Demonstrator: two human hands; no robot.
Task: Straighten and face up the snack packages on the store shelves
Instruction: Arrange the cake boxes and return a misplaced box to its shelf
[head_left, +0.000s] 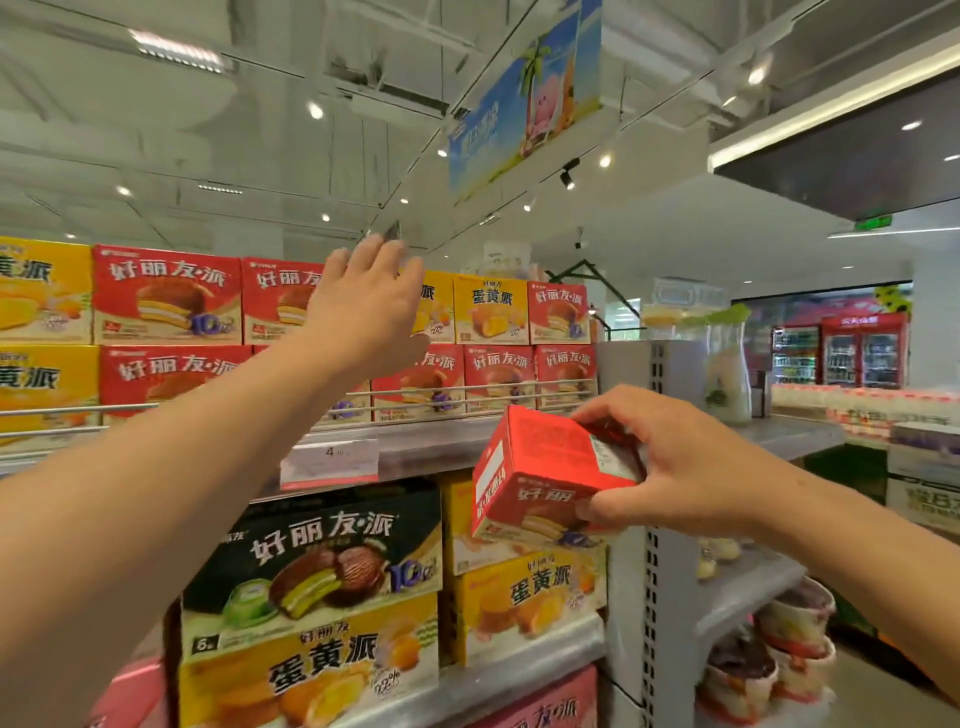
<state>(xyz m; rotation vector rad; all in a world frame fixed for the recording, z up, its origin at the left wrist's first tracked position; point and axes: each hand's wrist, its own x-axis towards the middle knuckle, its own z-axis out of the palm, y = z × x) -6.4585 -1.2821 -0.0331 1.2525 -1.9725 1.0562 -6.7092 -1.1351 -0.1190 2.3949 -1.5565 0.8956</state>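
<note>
Right hand (691, 462) grips red box (545, 467) beside metal shelf (415, 447); ceiling lights above.

Open air above the top boxes (166, 293); rail (467, 387) bars lower row.

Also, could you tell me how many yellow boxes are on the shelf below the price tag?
3 yellow boxes. One lies under the black box; two are stacked to its right, the upper partly behind the red box in the right hand. More may be hidden behind.
</note>
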